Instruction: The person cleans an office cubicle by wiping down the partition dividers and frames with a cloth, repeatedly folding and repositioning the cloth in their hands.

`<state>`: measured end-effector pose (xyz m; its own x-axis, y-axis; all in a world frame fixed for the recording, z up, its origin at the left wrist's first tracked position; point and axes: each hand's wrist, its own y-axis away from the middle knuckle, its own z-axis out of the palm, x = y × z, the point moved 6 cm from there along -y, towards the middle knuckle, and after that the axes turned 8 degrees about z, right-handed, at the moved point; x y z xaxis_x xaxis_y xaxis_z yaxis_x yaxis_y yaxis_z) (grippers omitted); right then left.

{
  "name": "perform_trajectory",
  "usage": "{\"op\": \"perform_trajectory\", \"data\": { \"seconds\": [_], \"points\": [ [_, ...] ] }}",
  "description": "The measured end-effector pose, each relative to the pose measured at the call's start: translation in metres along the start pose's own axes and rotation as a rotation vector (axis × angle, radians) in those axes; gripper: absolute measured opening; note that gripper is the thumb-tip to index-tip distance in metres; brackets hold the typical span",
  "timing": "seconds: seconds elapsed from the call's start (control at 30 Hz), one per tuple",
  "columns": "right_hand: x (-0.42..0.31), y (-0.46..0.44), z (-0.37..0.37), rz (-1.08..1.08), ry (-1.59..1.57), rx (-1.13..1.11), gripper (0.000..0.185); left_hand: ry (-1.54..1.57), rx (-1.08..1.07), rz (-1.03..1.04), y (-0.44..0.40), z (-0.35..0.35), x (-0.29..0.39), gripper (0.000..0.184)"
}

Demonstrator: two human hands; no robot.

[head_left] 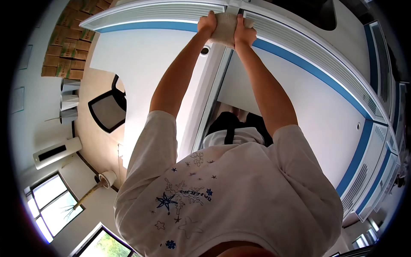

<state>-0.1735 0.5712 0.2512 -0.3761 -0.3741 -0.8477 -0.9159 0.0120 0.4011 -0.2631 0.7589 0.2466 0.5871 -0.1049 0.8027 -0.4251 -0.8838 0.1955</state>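
Observation:
Both my arms reach out to the top of the view, to a beige cloth point(224, 30) at the post where two partition panels meet. My left hand point(207, 23) is closed on the cloth's left edge. On its right side, the fingers of my right hand point(245, 32) are wrapped round the edge, with the thumb up. Between the hands the cloth is stretched over the top of the partition, and it hides the part of the post beneath it.
White desks point(145, 55) with blue-edged partitions point(317, 60) lie on both sides. A mesh chair point(108, 112) stands at the left, near stacked cardboard boxes point(64, 55). A potted plant point(107, 178) is at the lower left. A cable hole point(205, 50) sits below my left hand.

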Motion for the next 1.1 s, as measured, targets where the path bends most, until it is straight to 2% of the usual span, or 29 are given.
{"op": "perform_trajectory", "data": {
  "seconds": [0.13, 0.23, 0.33, 0.47, 0.6, 0.8, 0.9, 1.0, 1.1],
  "points": [
    [0.007, 0.021, -0.005, -0.104, -0.11, 0.029, 0.079, 0.11, -0.037, -0.005, 0.01, -0.002, -0.014, 0.077],
    [0.021, 0.031, -0.005, -0.112, -0.143, -0.059, 0.078, 0.217, -0.024, -0.019, 0.031, -0.011, -0.029, 0.076],
    [0.035, 0.065, -0.017, -0.105, -0.185, -0.172, 0.077, 0.132, -0.004, 0.075, 0.054, -0.025, -0.044, 0.075],
    [0.06, 0.112, -0.03, -0.088, -0.284, -0.347, 0.072, 0.177, -0.012, -0.083, 0.111, -0.048, -0.077, 0.074],
    [0.089, 0.147, -0.04, -0.155, -0.34, -0.551, 0.063, 0.093, 0.01, 0.083, 0.156, -0.074, -0.095, 0.066],
    [0.115, 0.192, -0.059, -0.14, -0.334, -0.72, 0.058, 0.181, 0.032, 0.015, 0.205, -0.098, -0.125, 0.064],
    [0.133, 0.207, -0.069, -0.11, -0.321, -0.787, 0.06, 0.112, 0.003, -0.114, 0.247, -0.113, -0.112, 0.051],
    [0.15, 0.222, -0.075, -0.087, -0.312, -0.859, 0.061, 0.058, 0.026, 0.059, 0.252, -0.119, -0.142, 0.051],
    [0.163, 0.239, -0.086, -0.107, -0.263, -0.904, 0.063, 0.039, 0.025, 0.046, 0.271, -0.129, -0.159, 0.052]
  ]
}}
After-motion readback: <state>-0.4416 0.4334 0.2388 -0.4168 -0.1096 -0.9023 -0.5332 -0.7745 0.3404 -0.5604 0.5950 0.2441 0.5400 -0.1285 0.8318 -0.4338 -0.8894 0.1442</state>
